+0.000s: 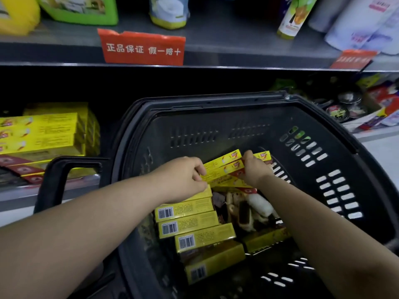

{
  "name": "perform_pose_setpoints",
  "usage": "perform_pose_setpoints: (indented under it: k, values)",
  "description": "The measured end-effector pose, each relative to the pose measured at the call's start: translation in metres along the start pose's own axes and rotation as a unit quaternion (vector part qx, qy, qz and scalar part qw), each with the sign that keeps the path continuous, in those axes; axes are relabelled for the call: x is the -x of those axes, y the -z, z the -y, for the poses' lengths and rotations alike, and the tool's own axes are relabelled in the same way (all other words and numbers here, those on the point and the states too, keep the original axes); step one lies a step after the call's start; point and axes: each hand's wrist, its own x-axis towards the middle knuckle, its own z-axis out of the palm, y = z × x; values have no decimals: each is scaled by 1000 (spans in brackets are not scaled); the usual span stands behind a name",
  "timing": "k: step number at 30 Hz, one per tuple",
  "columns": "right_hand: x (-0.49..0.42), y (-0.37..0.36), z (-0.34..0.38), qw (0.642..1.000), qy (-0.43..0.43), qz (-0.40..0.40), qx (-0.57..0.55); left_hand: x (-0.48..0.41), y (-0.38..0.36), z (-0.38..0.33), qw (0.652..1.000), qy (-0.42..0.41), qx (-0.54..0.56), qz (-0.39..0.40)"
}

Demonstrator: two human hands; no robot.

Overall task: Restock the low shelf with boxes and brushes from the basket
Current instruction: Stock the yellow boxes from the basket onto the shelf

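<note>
While a stack of boxes (43,134) already sits on the low shelf (17,194), well left of the fingers (200,169), the left hand (183,178) and right hand (254,169) clamp a bundle of boxes (224,169) in the basket (216,102); loose boxes (190,227) and brushes (257,206) lie just beneath, not yet shelved.

A red sign (142,48) hangs on the upper shelf (237,55) edge. On that shelf stand a green pack (79,9), a yellow-green bottle (290,18) and white packs (367,24).
</note>
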Motion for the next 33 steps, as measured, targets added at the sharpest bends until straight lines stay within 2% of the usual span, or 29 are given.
perform_pose_setpoints:
  k: [4,8,11,13,16,19,21,22,23,24,25,27,31,33]
  values:
    - [-1,0,-3,1000,3,10,-24,-2,1,1,1000,10,9,10]
    - [2,23,0,998,47,47,21,-1,0,-2,1000,17,3,17]
    - [9,68,6,994,93,43,-46,-1,1,-2,999,17,-27,-1]
    - [22,97,15,975,130,78,-164,-2,3,-1,998,21,-48,-27]
    - [46,120,35,911,208,153,-322,-2,7,-4,998,40,-26,-35]
    - [50,115,50,871,251,191,-377,-5,6,-8,996,67,65,5]
    - [37,97,50,876,221,159,-399,-6,6,-7,987,74,142,20]
    - [28,84,47,902,180,119,-375,-6,6,-6,982,86,168,19]
    - [19,71,43,941,134,73,-301,-6,7,-4,978,100,185,13]
    - [10,57,37,978,95,42,-184,-6,8,-3,974,112,199,2]
    - [5,43,32,995,72,33,-62,-6,9,-2,970,123,210,-7]
    - [-2,18,26,993,72,35,82,-8,9,1,966,135,222,-16]
    - [-5,-4,25,958,116,-38,259,-9,8,3,965,137,224,-7]
    - [-6,1,26,943,144,-51,296,-9,8,3,969,131,209,-8]
